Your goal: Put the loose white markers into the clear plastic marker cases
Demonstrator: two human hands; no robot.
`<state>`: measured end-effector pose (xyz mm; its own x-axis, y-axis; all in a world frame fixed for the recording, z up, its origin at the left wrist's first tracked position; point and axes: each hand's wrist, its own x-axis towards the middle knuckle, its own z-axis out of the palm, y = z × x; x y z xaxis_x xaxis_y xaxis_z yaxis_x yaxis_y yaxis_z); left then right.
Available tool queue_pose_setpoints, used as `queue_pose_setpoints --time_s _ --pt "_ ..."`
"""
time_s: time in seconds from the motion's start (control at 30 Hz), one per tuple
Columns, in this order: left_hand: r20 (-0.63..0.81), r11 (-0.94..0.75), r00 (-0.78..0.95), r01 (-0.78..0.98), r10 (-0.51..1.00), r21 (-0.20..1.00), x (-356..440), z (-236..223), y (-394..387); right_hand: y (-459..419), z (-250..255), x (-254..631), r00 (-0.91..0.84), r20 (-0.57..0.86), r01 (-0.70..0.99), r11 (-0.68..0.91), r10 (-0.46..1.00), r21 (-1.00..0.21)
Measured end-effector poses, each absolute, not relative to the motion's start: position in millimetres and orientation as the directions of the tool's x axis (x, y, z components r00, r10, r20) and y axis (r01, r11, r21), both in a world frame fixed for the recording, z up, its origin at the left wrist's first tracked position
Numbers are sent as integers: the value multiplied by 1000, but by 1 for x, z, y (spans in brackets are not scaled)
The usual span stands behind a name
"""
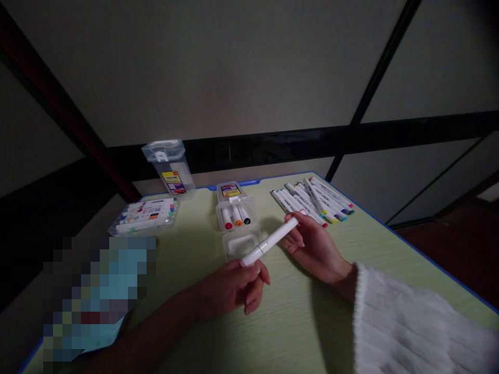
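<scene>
A white marker (pixel 272 241) is held slantwise between my two hands above the table. My left hand (pixel 237 288) grips its lower end, which shows a pinkish tip. The upper end is pinched by my right hand (pixel 312 246). Just behind the marker lies a clear plastic box (pixel 235 203) on its side, with a red-, an orange- and a black-ended marker inside. Its open lid (pixel 230 246) rests toward me, partly hidden by the marker. Beyond my right hand, several white markers (pixel 300 199) with coloured ends lie in a loose pile.
At the back left stands a tall clear plastic box (pixel 175 174) with a yellow label. A flat clear case of markers (pixel 146 215) lies in front of it. A blurred-out blue item (pixel 113 291) is at the left. The table (pixel 284 317) has a blue edge and meets a panelled wall.
</scene>
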<state>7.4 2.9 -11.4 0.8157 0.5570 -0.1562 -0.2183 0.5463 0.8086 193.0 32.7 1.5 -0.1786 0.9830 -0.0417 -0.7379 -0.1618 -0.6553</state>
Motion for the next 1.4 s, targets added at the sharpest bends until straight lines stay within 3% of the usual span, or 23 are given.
queue_pose_setpoints --time_s 0.17,0.77,0.93,1.03,1.23,1.4 --pt "-150 542 816 -221 558 811 7 -10 3 31 4 195 -182 -60 -761 -179 981 -624" --pt "-163 566 817 -225 553 793 7 -10 3 22 12 189 -92 -40 -663 -91 995 -743" --pt "-171 566 809 -226 562 792 7 -10 3 19 9 186 16 126 -463 119 992 -879" --pt "-166 559 804 -233 571 796 8 -9 3 15 7 186 -21 265 -296 247 964 -923" --pt "-166 548 796 -234 582 803 8 -7 2 6 7 188 -248 290 -187 248 924 -950" --pt "-159 545 802 -232 576 805 8 -8 2 6 6 188 -251 303 -156 270 919 -950"
